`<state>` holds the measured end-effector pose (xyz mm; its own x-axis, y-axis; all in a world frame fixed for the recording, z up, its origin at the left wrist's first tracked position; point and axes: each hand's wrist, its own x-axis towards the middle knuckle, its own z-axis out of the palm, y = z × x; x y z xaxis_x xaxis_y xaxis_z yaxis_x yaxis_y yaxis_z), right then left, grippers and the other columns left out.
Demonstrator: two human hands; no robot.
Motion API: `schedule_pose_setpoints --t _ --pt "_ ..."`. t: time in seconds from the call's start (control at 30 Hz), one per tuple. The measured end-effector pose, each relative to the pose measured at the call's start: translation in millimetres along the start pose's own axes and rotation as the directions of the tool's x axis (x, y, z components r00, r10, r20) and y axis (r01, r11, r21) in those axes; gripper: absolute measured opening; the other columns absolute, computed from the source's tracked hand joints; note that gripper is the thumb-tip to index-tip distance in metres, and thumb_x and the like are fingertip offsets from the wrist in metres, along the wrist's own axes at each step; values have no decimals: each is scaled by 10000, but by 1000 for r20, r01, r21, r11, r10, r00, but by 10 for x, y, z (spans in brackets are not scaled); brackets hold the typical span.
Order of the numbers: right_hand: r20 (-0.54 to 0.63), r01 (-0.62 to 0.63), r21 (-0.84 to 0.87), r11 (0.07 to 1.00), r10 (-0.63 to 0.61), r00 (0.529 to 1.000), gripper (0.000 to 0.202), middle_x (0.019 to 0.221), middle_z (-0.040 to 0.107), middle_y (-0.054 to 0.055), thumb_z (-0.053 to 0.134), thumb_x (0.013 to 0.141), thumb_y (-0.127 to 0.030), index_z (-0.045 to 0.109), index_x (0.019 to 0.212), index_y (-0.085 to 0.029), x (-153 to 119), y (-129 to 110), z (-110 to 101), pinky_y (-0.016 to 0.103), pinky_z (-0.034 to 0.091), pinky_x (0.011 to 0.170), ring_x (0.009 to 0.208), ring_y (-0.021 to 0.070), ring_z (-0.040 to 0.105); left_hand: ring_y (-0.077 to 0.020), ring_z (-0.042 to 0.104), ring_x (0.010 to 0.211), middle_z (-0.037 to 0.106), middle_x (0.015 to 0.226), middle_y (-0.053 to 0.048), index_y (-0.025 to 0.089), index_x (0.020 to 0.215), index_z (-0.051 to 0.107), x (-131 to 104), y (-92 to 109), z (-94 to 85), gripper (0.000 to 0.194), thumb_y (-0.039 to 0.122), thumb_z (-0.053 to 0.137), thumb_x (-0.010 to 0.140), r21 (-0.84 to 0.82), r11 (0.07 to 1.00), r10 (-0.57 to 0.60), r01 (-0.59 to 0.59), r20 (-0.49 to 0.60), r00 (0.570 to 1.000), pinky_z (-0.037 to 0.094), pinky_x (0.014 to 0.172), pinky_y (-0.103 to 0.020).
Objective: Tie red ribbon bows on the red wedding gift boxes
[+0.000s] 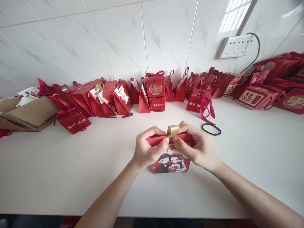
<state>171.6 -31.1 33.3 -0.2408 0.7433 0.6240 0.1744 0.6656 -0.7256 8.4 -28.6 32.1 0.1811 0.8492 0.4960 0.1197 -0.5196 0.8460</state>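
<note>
A red gift box [171,162] with a cartoon couple printed on its front stands on the white table [71,177] in front of me. My left hand [148,148] pinches the left part of its folded top edge. My right hand [196,146] pinches the right part. A gold ribbon loop [173,130] sticks up from the top edge between my fingertips.
Many red gift boxes [155,85] with ribbons line the tiled wall. A black hair tie [211,129] lies right of my hands. Brown cardboard [28,114] lies at far left. A white wall socket [234,47] with a dark cable sits upper right.
</note>
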Motion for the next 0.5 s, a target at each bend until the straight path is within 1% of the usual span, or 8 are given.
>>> schedule_pose_setpoints --t 0.07,0.17,0.23,0.3,0.33,0.4,0.47,0.5 --pt "27 1 23 1000 -2 1000 63 771 570 15 541 843 -173 558 902 -188 4 37 -32 249 463 530 610 120 557 -126 544 574 579 616 -1 164 709 579 9 -8 -3 122 266 611 767 -9 1000 6 -6 1 1000 442 539 -237" --pt "144 -31 60 998 22 989 341 843 598 16 567 815 -164 432 1125 -212 31 155 -113 251 478 526 625 130 579 -105 511 555 563 638 6 166 729 576 32 -46 -6 156 303 627 781 -24 999 -42 41 -52 998 418 519 -216" --pt "196 -105 53 993 93 976 343 869 611 28 602 797 -205 455 1107 -201 71 262 -169 267 497 569 673 148 602 -114 537 609 586 710 -5 168 805 582 49 -100 -12 186 349 622 796 -67 991 -126 120 -103 987 434 553 -214" --pt "134 -253 95 963 239 962 205 892 632 47 614 800 -277 531 965 -188 125 368 -211 277 508 616 742 172 625 -148 588 751 620 857 -32 176 968 570 63 -175 -24 272 404 586 822 -127 968 -228 214 -101 968 472 655 -239" --pt "69 -346 157 925 339 938 171 890 644 52 606 805 -307 547 912 -186 153 415 -226 277 508 617 752 181 635 -173 600 849 623 958 -52 182 1078 537 69 -215 -31 354 432 567 829 -153 953 -277 262 -81 958 482 725 -266" --pt "-36 -525 333 783 567 823 159 828 666 52 580 811 -331 555 880 -189 201 494 -243 279 498 573 698 193 648 -220 576 1024 576 1168 -98 194 1284 401 70 -283 -37 554 493 526 835 -195 915 -363 354 -9 932 471 842 -328" --pt "-37 -613 490 620 718 696 145 721 669 50 565 796 -329 552 827 -188 227 553 -245 293 486 521 604 203 642 -251 526 1138 477 1326 -126 209 1377 286 55 -321 -26 676 542 501 829 -230 892 -379 390 93 921 449 904 -366" --pt "-16 -626 534 568 747 665 141 664 660 47 563 783 -326 551 788 -185 227 578 -239 300 480 501 560 206 631 -260 511 1161 444 1362 -128 220 1384 278 40 -327 -13 689 552 502 824 -241 895 -347 376 155 925 447 908 -371"
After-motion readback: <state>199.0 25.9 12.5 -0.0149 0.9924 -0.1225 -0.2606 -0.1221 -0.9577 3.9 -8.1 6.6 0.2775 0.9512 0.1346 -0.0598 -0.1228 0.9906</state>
